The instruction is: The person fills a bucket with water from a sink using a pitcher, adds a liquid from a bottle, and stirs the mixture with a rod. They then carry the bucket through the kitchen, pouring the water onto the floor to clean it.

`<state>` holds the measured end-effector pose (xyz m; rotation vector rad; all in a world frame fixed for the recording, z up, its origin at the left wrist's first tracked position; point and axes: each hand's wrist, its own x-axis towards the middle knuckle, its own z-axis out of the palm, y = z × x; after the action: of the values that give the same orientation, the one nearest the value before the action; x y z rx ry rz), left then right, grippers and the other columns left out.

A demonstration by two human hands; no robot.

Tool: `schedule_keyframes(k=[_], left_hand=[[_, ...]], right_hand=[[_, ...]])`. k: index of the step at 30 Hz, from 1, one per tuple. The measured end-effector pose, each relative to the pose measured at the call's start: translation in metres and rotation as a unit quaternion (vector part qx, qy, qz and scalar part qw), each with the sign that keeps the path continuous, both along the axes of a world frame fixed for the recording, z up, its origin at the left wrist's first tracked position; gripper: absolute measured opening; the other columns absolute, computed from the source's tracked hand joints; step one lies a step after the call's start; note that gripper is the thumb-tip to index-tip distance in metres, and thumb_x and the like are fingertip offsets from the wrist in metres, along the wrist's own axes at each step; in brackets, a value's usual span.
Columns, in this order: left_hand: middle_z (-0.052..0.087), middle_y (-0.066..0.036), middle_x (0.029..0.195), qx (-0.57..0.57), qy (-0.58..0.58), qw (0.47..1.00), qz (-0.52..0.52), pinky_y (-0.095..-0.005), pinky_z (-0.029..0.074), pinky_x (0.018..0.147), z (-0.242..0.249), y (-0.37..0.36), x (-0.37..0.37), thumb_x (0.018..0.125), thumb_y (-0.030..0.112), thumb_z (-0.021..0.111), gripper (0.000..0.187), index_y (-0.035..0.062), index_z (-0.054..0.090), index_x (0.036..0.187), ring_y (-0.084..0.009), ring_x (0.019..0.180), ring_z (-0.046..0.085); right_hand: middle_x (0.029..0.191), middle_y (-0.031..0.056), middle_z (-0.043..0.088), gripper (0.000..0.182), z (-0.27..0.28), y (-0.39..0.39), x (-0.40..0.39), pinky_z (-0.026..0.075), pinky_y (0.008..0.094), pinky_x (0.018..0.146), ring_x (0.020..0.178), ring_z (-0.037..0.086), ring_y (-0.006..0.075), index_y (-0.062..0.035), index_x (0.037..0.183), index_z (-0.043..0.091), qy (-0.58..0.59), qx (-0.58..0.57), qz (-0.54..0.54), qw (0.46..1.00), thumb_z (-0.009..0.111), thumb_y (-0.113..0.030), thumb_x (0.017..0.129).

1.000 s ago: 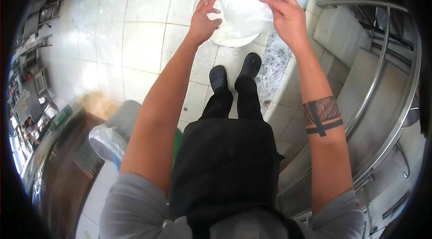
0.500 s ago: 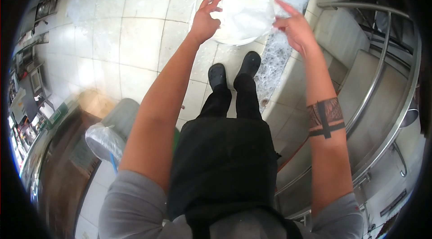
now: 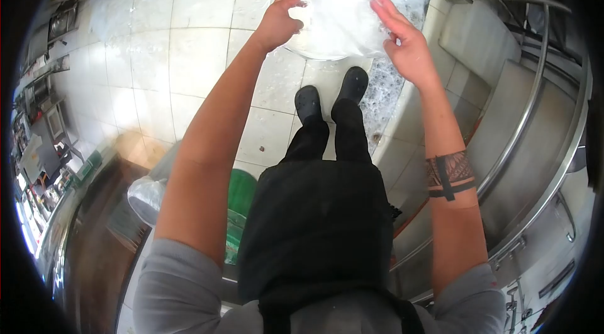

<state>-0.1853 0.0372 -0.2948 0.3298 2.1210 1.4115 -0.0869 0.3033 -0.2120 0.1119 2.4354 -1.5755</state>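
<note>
Hands, left hand [image 3: 280,19] and right hand [image 3: 402,38], each pinch the clear plastic bag [image 3: 340,19] above the white basin [image 3: 296,50]; steadier held taut and centred.

grey short sleeves [image 3: 173,277] ending above both elbows, forearms and hands bare. black apron [image 3: 318,227] down the front over black trousers [image 3: 330,135]. black closed shoes [image 3: 308,102]. dark banded tattoo [image 3: 448,175] with a crossing stripe around the right forearm.
</note>
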Motion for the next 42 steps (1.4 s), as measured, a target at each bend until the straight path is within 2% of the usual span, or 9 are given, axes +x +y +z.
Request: schedule_keyframes(k=[1, 3, 9, 23, 29, 31, 35, 37, 42], left_hand=[[0.038, -0.006, 0.150, -0.006, -0.004, 1.000, 0.009, -0.0290, 0.058, 0.074, 0.000, 0.001, 0.000, 0.075, -0.010, 0.060, 0.073, 0.0131, 0.049, 0.144, -0.0203, 0.124, 0.054], [0.038, -0.006, 0.150, -0.004, 0.000, 1.000, 0.013, -0.0290, 0.059, 0.074, -0.001, 0.005, 0.001, 0.075, -0.009, 0.061, 0.073, 0.0133, 0.049, 0.144, -0.0202, 0.124, 0.054], [0.041, -0.008, 0.147, 0.011, 0.068, 0.997, 0.023, -0.0290, 0.059, 0.075, -0.002, 0.012, 0.001, 0.076, -0.007, 0.063, 0.071, 0.0128, 0.051, 0.143, -0.0206, 0.124, 0.055], [0.044, -0.008, 0.146, -0.003, 0.051, 0.998, 0.041, -0.0284, 0.058, 0.077, 0.013, 0.026, 0.006, 0.077, -0.009, 0.060, 0.066, 0.0100, 0.053, 0.140, -0.0212, 0.124, 0.055], [0.046, -0.006, 0.144, -0.110, 0.142, 0.984, -0.006, -0.0287, 0.059, 0.075, 0.005, 0.042, 0.010, 0.077, -0.012, 0.055, 0.064, 0.0093, 0.055, 0.137, -0.0204, 0.125, 0.055], [0.047, -0.007, 0.143, -0.077, 0.053, 0.994, 0.048, -0.0289, 0.059, 0.074, 0.016, 0.053, 0.014, 0.076, -0.012, 0.054, 0.064, 0.0082, 0.056, 0.136, -0.0207, 0.125, 0.055], [0.049, -0.008, 0.142, -0.077, 0.051, 0.994, 0.063, -0.0289, 0.059, 0.075, 0.031, 0.063, 0.008, 0.075, -0.013, 0.053, 0.064, 0.0073, 0.057, 0.135, -0.0214, 0.124, 0.056], [0.057, -0.010, 0.132, -0.137, 0.113, 0.983, 0.041, -0.0305, 0.055, 0.086, 0.028, 0.060, 0.003, 0.071, -0.017, 0.051, 0.063, 0.0057, 0.062, 0.129, -0.0225, 0.114, 0.062], [0.059, -0.007, 0.133, -0.260, 0.255, 0.926, -0.098, -0.0332, 0.052, 0.094, 0.067, 0.070, -0.011, 0.072, -0.017, 0.046, 0.062, 0.0092, 0.064, 0.126, -0.0265, 0.112, 0.063]], right_hand=[[0.156, -0.0008, 0.041, 0.079, 0.001, 0.000, 0.000, 0.046, 0.0294, 0.096, 0.121, 0.053, 0.0175, -0.0156, 0.142, 0.053, 0.000, 0.000, -0.002, 1.000, 0.045, 0.020, 0.072], [0.150, -0.0001, 0.048, 0.078, 0.004, 0.000, -0.001, 0.047, 0.0316, 0.096, 0.112, 0.056, 0.0226, -0.0152, 0.140, 0.054, 0.125, 0.082, 0.081, 0.985, 0.043, 0.022, 0.073], [0.146, 0.0009, 0.051, 0.077, 0.009, 0.008, 0.005, 0.048, 0.0323, 0.095, 0.100, 0.055, 0.0263, -0.0140, 0.138, 0.055, 0.156, 0.113, 0.060, 0.980, 0.044, 0.022, 0.071], [0.141, 0.0049, 0.055, 0.064, -0.011, 0.013, 0.013, 0.050, 0.0340, 0.098, 0.106, 0.059, 0.0272, -0.0102, 0.132, 0.060, 0.172, 0.085, -0.026, 0.981, 0.049, 0.015, 0.074], [0.143, 0.0072, 0.055, 0.065, -0.022, 0.032, 0.026, 0.049, 0.0321, 0.095, 0.107, 0.058, 0.0272, -0.0140, 0.135, 0.059, 0.179, 0.102, -0.012, 0.978, 0.050, 0.014, 0.077], [0.146, 0.0062, 0.050, 0.056, -0.030, 0.038, 0.033, 0.047, 0.0368, 0.102, 0.116, 0.053, 0.0319, -0.0072, 0.130, 0.061, 0.131, 0.068, -0.031, 0.988, 0.051, 0.011, 0.078], [0.147, 0.0102, 0.049, 0.050, -0.036, 0.047, 0.066, 0.045, 0.0401, 0.104, 0.117, 0.052, 0.0360, -0.0054, 0.128, 0.062, 0.091, 0.066, -0.086, 0.990, 0.054, 0.006, 0.079], [0.148, 0.0151, 0.047, 0.046, -0.045, 0.054, 0.102, 0.044, 0.0431, 0.104, 0.120, 0.050, 0.0410, -0.0048, 0.127, 0.064, -0.003, 0.124, -0.096, 0.988, 0.059, -0.001, 0.081], [0.117, 0.0202, 0.065, 0.029, -0.074, 0.074, 0.225, 0.049, 0.0432, 0.094, 0.106, 0.061, 0.0383, -0.0006, 0.112, 0.067, -0.140, 0.052, -0.152, 0.977, 0.062, -0.006, 0.084]])
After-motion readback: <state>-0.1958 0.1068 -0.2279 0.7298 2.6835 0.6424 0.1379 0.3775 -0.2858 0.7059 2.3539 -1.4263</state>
